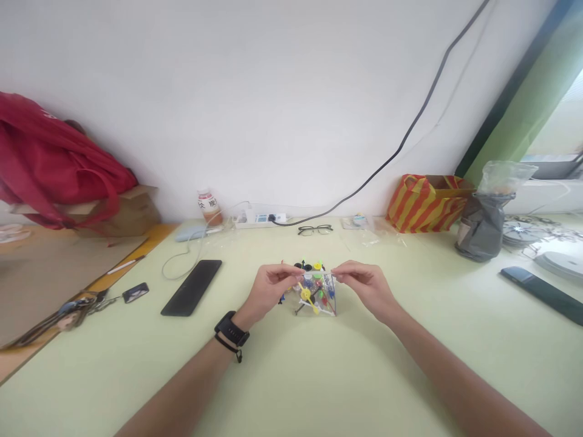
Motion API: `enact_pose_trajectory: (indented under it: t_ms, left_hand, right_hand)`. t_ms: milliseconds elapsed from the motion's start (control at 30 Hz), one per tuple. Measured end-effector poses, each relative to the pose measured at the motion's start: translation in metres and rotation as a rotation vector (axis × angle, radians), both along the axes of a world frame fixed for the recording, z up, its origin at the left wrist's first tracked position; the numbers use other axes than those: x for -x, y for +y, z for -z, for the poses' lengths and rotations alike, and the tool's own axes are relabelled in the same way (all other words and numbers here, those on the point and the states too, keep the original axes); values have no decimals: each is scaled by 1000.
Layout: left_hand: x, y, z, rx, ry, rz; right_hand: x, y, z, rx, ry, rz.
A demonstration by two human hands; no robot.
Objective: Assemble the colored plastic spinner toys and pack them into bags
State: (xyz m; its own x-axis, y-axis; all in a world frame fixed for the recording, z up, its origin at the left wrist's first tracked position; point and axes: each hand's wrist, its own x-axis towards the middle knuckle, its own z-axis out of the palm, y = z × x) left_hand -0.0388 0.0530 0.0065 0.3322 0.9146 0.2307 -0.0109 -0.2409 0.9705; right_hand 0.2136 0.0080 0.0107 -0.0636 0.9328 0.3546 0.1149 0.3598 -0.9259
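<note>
Near the middle of the table, a cluster of small colourful plastic pieces (314,292) shows yellow, white, black, red, green and blue parts. They appear to lie in or behind a clear plastic bag (319,273), whose pale upper edge stretches between my hands. My left hand (274,290) is closed, thumb and fingers pinching the left end of that edge. At the right end, my right hand (364,286) pinches it the same way. Which pieces are inside the bag and which lie loose behind it, I cannot tell.
A black phone (191,287) lies to the left, glasses (315,230) and a power strip (259,220) behind. A bottle (210,209) stands by the wall. On the right are a striped bag (426,203), a grey bag (483,227) and a dark phone (542,294). Keys (73,309) lie far left.
</note>
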Motion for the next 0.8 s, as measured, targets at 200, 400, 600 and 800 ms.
enact_pose_trajectory:
  t_ms: [200, 400, 600, 800]
  left_hand:
    - [-1, -3, -3, 24, -19, 32]
    - [-3, -3, -9, -98, 176, 56]
    - [-7, -11, -10, -125, 201, 103]
    - [-16, -22, -13, -125, 196, 171]
  right_hand:
    - [-1, -1, -4, -36, -52, -66]
    - [-5, -2, -7, -126, -213, -12]
    - [0, -8, -14, -89, -332, -95]
    - [12, -13, -14, -59, -339, -119]
